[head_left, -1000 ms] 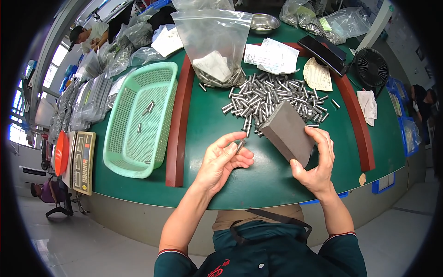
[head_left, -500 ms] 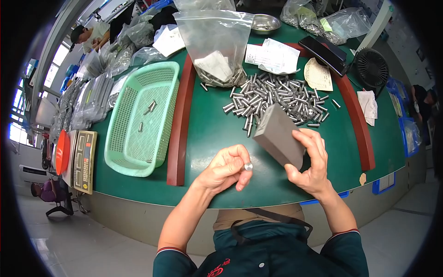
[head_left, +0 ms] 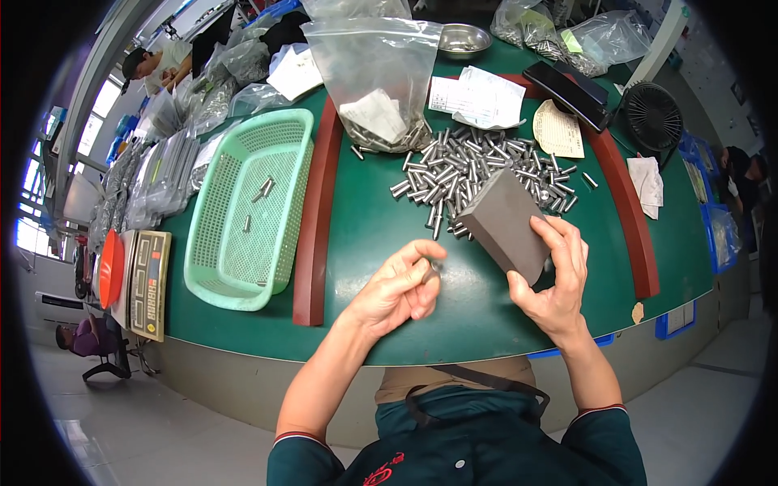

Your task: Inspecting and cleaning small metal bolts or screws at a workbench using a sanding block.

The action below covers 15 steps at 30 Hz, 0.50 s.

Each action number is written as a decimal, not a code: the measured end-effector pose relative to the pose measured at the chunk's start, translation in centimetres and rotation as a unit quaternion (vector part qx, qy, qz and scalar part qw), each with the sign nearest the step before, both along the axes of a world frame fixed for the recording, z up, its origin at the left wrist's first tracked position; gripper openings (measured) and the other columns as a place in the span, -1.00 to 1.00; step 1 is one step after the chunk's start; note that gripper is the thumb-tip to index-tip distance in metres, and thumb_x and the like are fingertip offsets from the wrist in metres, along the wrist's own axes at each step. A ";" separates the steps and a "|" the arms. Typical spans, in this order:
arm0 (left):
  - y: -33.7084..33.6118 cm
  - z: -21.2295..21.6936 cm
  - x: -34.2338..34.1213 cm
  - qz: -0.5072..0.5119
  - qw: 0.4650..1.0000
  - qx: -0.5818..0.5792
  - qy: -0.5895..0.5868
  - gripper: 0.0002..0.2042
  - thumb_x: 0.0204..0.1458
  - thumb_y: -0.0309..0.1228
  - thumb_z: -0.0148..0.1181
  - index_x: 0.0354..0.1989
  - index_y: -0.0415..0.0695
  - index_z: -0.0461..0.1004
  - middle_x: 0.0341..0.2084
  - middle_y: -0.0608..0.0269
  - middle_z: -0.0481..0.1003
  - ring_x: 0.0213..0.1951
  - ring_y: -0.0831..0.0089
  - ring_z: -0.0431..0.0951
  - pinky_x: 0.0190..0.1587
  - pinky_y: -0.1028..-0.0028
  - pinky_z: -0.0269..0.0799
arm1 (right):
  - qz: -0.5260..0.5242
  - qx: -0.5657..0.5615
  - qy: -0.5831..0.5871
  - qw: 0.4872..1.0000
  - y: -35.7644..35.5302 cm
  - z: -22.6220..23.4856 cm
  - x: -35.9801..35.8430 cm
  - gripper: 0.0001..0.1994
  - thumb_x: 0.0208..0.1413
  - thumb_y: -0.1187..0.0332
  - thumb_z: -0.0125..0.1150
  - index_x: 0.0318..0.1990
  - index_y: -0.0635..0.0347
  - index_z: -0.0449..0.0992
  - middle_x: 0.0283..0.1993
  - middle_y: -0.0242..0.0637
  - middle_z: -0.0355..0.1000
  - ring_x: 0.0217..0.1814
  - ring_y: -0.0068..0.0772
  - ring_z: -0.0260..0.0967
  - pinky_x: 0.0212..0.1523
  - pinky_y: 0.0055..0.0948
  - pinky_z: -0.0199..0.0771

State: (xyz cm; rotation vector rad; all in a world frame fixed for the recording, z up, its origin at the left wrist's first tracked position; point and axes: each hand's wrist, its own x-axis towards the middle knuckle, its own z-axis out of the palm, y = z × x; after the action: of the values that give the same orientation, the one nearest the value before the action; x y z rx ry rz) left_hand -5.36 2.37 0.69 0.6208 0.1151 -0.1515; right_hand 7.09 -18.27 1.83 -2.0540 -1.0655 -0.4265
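My right hand (head_left: 555, 279) grips a grey rectangular block (head_left: 504, 223), holding it tilted above the green table (head_left: 365, 219). My left hand (head_left: 401, 287) is closed around a small metal cylinder (head_left: 434, 266) pinched at its fingertips, just left of the block. Behind both hands lies a heap of several short metal cylinders (head_left: 474, 170). A clear plastic bag (head_left: 377, 77) with more cylinders and a paper slip stands beyond the heap.
A mint-green plastic basket (head_left: 243, 215) with a few cylinders sits at left, past a red-brown wooden bar (head_left: 316, 219). A second bar (head_left: 628, 211) runs at right. Papers (head_left: 478, 95), a black fan (head_left: 652, 117), a metal bowl (head_left: 463, 38), bags and a scale (head_left: 150, 283) surround the table.
My left hand has closed on a cylinder and drawn back toward me. The right hand has kept its grip on the grey block, shifting it slightly.
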 end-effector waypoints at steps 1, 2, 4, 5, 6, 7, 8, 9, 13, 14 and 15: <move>-0.1 -0.2 0.0 0.000 1.000 -0.001 0.001 -0.80 0.18 -0.29 0.03 -0.14 -0.14 0.36 -0.61 0.27 0.35 -0.68 0.55 0.29 -0.61 0.60 0.23 | -0.009 0.011 0.001 1.000 -0.1 -0.1 0.0 -0.36 -0.41 0.28 0.33 0.01 0.21 0.40 -0.05 -0.10 0.32 -0.06 -0.16 0.29 -0.01 -0.25 0.16; 0.0 -0.5 0.0 0.016 1.000 -0.007 0.012 -0.79 0.19 -0.30 0.02 -0.09 -0.13 0.34 -0.60 0.25 0.37 -0.66 0.55 0.33 -0.57 0.59 0.29 | -0.008 0.012 0.002 1.000 0.0 -0.2 0.0 -0.36 -0.41 0.28 0.33 0.01 0.21 0.40 -0.05 -0.10 0.32 -0.06 -0.16 0.29 -0.01 -0.25 0.16; 0.3 -1.0 -0.1 0.033 0.999 -0.013 0.024 -0.77 0.20 -0.31 0.01 -0.04 -0.13 0.32 -0.58 0.24 0.39 -0.65 0.54 0.37 -0.54 0.58 0.35 | -0.014 0.014 0.006 1.000 0.1 -0.3 0.0 -0.37 -0.41 0.28 0.32 0.00 0.23 0.41 -0.05 -0.11 0.33 -0.05 -0.16 0.29 -0.01 -0.27 0.16; 0.3 -1.0 -0.1 0.046 0.998 -0.018 0.032 -0.77 0.20 -0.32 0.00 -0.03 -0.13 0.30 -0.54 0.20 0.43 -0.59 0.51 0.43 -0.47 0.56 0.42 | -0.015 0.014 0.006 1.000 -0.1 -0.2 0.1 -0.37 -0.41 0.28 0.32 0.00 0.23 0.41 -0.05 -0.11 0.33 -0.05 -0.16 0.29 -0.01 -0.27 0.16; 0.4 -1.1 -0.2 0.058 0.997 -0.022 0.040 -0.76 0.21 -0.32 -0.01 -0.02 -0.13 0.29 -0.50 0.16 0.47 -0.54 0.48 0.50 -0.41 0.53 0.48 | -0.016 0.016 0.013 1.000 -0.2 -0.1 0.1 -0.37 -0.41 0.28 0.32 -0.01 0.23 0.41 -0.05 -0.11 0.33 -0.05 -0.17 0.29 -0.01 -0.27 0.16; 0.5 -1.1 -0.1 0.058 0.997 -0.023 0.040 -0.76 0.21 -0.32 -0.01 -0.02 -0.13 0.29 -0.50 0.16 0.47 -0.54 0.48 0.50 -0.41 0.53 0.48 | -0.016 0.019 0.019 1.000 -0.2 -0.1 0.1 -0.38 -0.41 0.29 0.31 -0.02 0.24 0.41 -0.05 -0.12 0.33 -0.05 -0.17 0.30 -0.01 -0.28 0.16; 0.6 -1.2 -0.2 0.060 0.997 -0.023 0.036 -0.78 0.21 -0.33 -0.02 -0.03 -0.13 0.29 -0.46 0.12 0.49 -0.48 0.45 0.54 -0.35 0.51 0.51 | -0.015 0.018 0.020 1.000 -0.3 -0.1 0.2 -0.38 -0.41 0.29 0.31 -0.02 0.24 0.41 -0.05 -0.12 0.33 -0.05 -0.17 0.30 -0.01 -0.28 0.16; 0.7 -1.3 -0.2 0.062 0.997 -0.023 0.032 -0.79 0.21 -0.33 -0.02 -0.05 -0.13 0.30 -0.42 0.08 0.52 -0.41 0.41 0.58 -0.30 0.48 0.54 | -0.015 0.025 0.027 0.999 -0.3 -0.1 0.2 -0.37 -0.42 0.30 0.31 -0.02 0.25 0.41 -0.06 -0.12 0.34 -0.05 -0.18 0.30 -0.01 -0.29 0.16; 0.6 -1.3 -0.2 0.084 0.995 0.015 0.047 -0.82 0.20 -0.33 0.00 -0.10 -0.12 0.30 -0.40 0.06 0.52 -0.39 0.39 0.58 -0.30 0.49 0.53 | -0.017 0.032 0.036 0.999 -0.3 -0.2 0.2 -0.37 -0.44 0.32 0.31 -0.02 0.25 0.42 -0.07 -0.13 0.35 -0.06 -0.19 0.31 -0.02 -0.31 0.17; 0.6 -1.4 -0.2 0.089 0.995 0.024 0.046 -0.83 0.20 -0.32 0.01 -0.13 -0.12 0.31 -0.40 0.06 0.52 -0.40 0.40 0.58 -0.31 0.49 0.52 | -0.017 0.032 0.036 0.999 -0.2 -0.2 0.2 -0.37 -0.44 0.32 0.31 -0.02 0.25 0.42 -0.07 -0.13 0.35 -0.06 -0.19 0.31 -0.02 -0.31 0.17; 0.7 -1.4 -0.2 0.094 0.994 0.033 0.044 -0.83 0.19 -0.32 0.02 -0.15 -0.11 0.31 -0.40 0.06 0.52 -0.41 0.40 0.58 -0.31 0.50 0.52 | -0.015 0.031 0.035 0.999 -0.2 -0.2 0.2 -0.37 -0.44 0.32 0.31 -0.02 0.25 0.41 -0.07 -0.13 0.35 -0.06 -0.19 0.31 -0.02 -0.32 0.17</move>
State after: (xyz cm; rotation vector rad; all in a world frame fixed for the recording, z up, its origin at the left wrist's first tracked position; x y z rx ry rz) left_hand -5.60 3.04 -0.75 0.6651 0.2630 0.0065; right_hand 7.30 -18.49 1.64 -2.0175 -0.9697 -0.3944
